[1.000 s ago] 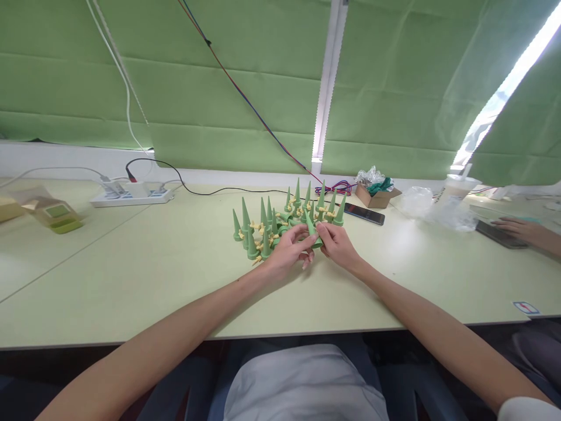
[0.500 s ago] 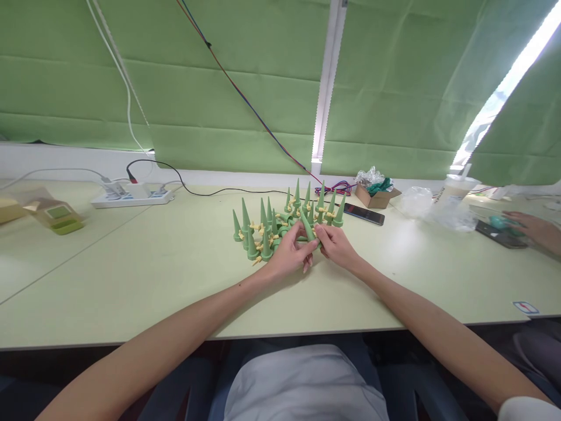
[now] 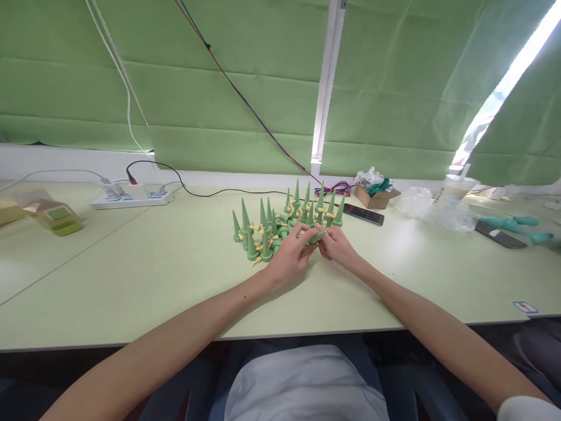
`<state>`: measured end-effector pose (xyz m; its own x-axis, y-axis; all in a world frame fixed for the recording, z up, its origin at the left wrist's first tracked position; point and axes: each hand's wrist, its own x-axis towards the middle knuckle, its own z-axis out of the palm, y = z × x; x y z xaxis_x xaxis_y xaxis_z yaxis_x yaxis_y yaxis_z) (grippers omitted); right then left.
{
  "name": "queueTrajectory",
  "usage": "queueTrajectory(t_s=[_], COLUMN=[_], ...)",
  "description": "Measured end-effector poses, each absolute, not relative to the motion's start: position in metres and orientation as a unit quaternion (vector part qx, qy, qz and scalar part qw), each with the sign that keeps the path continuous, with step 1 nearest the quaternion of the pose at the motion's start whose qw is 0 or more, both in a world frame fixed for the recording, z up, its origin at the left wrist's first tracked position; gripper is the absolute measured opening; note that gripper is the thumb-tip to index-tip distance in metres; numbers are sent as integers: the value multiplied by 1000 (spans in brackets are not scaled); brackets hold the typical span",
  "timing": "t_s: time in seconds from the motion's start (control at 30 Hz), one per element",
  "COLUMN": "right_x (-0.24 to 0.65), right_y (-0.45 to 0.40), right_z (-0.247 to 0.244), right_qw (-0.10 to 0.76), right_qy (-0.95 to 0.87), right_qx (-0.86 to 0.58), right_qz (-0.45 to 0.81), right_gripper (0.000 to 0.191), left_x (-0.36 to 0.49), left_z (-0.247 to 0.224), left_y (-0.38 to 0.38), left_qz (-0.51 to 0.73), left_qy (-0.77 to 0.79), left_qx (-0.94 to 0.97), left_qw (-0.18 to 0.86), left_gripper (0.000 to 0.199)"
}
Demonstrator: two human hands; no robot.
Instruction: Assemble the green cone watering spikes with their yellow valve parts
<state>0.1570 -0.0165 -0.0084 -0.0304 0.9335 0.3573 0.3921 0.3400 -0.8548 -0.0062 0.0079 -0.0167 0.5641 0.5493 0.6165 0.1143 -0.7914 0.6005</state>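
Observation:
My left hand [image 3: 293,252] is closed on a green cone [image 3: 316,237], which lies tilted nearly flat with its tip toward the right. Close against it, my right hand [image 3: 336,244] pinches at the cone's tip end; what is between its fingertips is too small to make out. Just beyond both hands, several upright green cones [image 3: 265,245] with small yellow pieces [image 3: 255,227] at their sides stand in a left and a right group. More green cones lie on their sides between the groups, partly hidden by my left hand.
Behind the right group lies a phone [image 3: 363,214], with a small cardboard box [image 3: 377,197] beyond it. Farther right are clear plastic, a cup [image 3: 456,187], teal gloves [image 3: 508,224] and another phone [image 3: 499,235]. A power strip [image 3: 132,200] and paper package [image 3: 55,216] sit at left.
The held cone has tipped from pointing up and away to lying nearly flat, and my left hand has turned over it. At far right, another person's hand has left the teal gloves.

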Motion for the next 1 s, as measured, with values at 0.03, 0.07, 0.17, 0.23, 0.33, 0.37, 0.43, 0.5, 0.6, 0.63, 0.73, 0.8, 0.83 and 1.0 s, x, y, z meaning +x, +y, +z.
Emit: queueTrajectory(t_s=[0.03,0.07,0.17,0.23,0.33,0.37,0.43,0.5,0.6,0.63,0.73,0.8,0.83,1.0], right_x=[157,157,155,154,153,153,153,154,154,154,155,157,158,162], right_y=[-16,-16,-15,-16,-16,-16,-16,-16,-16,-16,-14,-13,-13,-12], right_z=[-9,-9,-10,-10,-8,-8,-7,-6,-6,-7,-9,-11,-12,-12], right_qw=[485,487,495,504,516,518,520,522,519,517,506,493,485,450], right_qy=[-657,-652,-641,-632,-621,-620,-617,-612,-610,-612,-622,-633,-639,-680], right_qx=[-498,-496,-497,-498,-496,-493,-487,-483,-485,-487,-500,-513,-519,-521], right_qz=[292,301,312,314,319,323,334,347,350,347,327,307,295,253], right_gripper=[69,70,70,69,67,66,65,62,59,58,55,54,53,52], left_x=[-6,-6,-5,-4,-3,-3,-3,-4,-5,-5,-6,-7,-7,-8], left_z=[-17,-17,-15,-13,-11,-10,-9,-8,-8,-8,-9,-11,-11,-9], left_y=[8,8,4,2,1,1,3,5,7,8,10,11,11,10], left_qz=[416,413,413,414,419,421,423,417,390,379,361,357,357,362], left_qy=[191,193,218,232,243,246,250,252,248,247,253,257,257,262], left_qx=[855,858,849,840,829,827,826,834,860,869,882,882,881,872], left_qw=[245,239,248,264,279,280,276,259,216,200,168,168,173,202], left_gripper=[23,25,23,17,12,12,14,15,18,18,15,17,19,24])
